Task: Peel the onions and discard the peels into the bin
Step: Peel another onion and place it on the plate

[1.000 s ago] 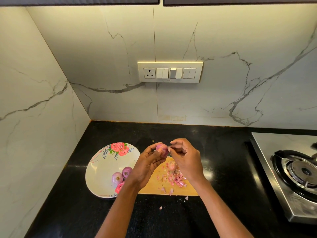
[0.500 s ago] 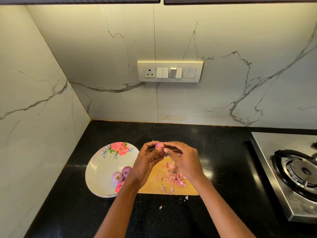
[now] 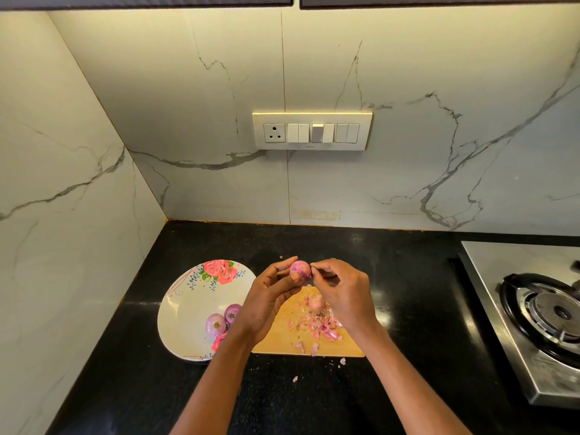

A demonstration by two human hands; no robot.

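My left hand (image 3: 270, 296) grips a small pink onion (image 3: 299, 270) above the far end of a wooden cutting board (image 3: 345, 345). My right hand (image 3: 343, 291) pinches at the onion's right side with thumb and fingertips. Another onion (image 3: 316, 302) lies on the board, partly hidden by my right hand, beside a scatter of pink peels (image 3: 317, 326). Two purple peeled onions (image 3: 222, 320) sit on a floral plate (image 3: 188, 302) to the left. No bin is in view.
The black countertop (image 3: 408, 277) runs to marble walls at the back and left. A steel gas stove (image 3: 539, 315) stands at the right. A few loose peel bits (image 3: 342, 361) lie on the counter in front of the board. A switch panel (image 3: 312, 130) is on the wall.
Both hands have shifted slightly with the onion. The right fingers, which lay across the onion, now pinch at its right side, and more of the onion shows.
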